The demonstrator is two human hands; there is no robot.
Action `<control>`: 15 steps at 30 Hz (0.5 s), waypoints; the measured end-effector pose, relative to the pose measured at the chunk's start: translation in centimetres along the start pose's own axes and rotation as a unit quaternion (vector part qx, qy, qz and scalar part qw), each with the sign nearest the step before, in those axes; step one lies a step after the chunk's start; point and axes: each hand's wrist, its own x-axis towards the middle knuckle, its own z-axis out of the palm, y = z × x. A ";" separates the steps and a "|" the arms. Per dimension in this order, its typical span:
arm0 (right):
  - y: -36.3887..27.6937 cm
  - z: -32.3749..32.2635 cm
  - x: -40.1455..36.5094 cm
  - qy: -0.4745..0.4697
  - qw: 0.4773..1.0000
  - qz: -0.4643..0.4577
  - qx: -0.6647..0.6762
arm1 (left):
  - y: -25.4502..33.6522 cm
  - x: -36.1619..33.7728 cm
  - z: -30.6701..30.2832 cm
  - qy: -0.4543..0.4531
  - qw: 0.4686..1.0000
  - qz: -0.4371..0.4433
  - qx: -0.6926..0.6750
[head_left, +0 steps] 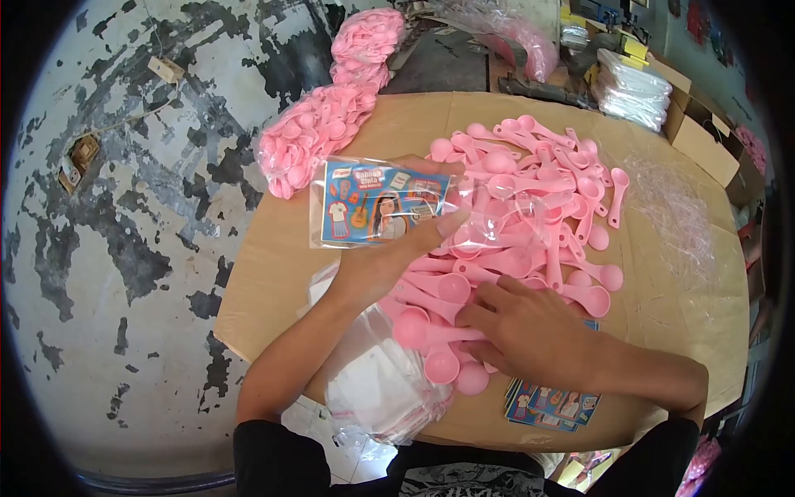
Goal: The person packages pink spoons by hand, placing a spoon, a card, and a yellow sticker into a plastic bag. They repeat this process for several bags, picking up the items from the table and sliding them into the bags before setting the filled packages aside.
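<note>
My left hand [383, 261] is closed on a clear plastic bag [318, 224]. Inside it lies a blue printed card [358, 217], and the bag's other end spreads over the spoons. A big heap of pink plastic scoop spoons [517, 186] covers the middle of the cardboard-topped table. My right hand [538, 331] reaches into the near side of this heap, fingers curled around the handle of a pink spoon [418, 329]; its fingertips are partly hidden. Below that wrist sits a stack of similar blue cards [553, 406].
Flat clear bags [381, 381] hang over the table's near left edge. Bundles of wrapped pink spoons [319, 128] stand at the back left. Loose clear plastic [675, 215] lies on the right, near cardboard boxes [704, 141] and stacked white packets [631, 89]. A peeling wall [157, 273] borders the left.
</note>
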 end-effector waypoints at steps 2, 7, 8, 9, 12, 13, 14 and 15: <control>0.4 -1.2 -0.1 -0.032 0.997 0.007 0.063 | -0.3 -0.1 0.0 -0.011 1.000 -0.005 -0.021; 2.7 -6.3 0.4 -0.089 0.977 0.091 0.172 | -0.6 0.2 -0.7 0.028 0.992 -0.032 -0.116; 3.8 -6.7 0.3 -0.048 0.976 0.090 0.192 | -0.5 0.3 -0.7 0.037 0.991 -0.031 -0.126; 4.7 -7.3 0.2 -0.008 0.973 0.088 0.211 | -0.5 0.4 -0.8 0.045 0.989 -0.030 -0.136; 5.5 -9.9 0.0 -0.044 0.973 0.107 0.199 | -0.6 0.5 -1.2 0.045 0.984 -0.036 -0.166; 5.9 -10.2 -0.3 -0.011 0.973 0.105 0.204 | -0.5 0.5 -1.2 0.047 0.983 -0.038 -0.173; 6.4 -10.3 -0.6 0.021 0.972 0.103 0.210 | -0.5 0.5 -1.3 0.049 0.982 -0.041 -0.180; 6.6 -10.4 -0.7 0.053 0.969 0.103 0.217 | -0.5 0.5 -1.3 0.050 0.980 -0.046 -0.188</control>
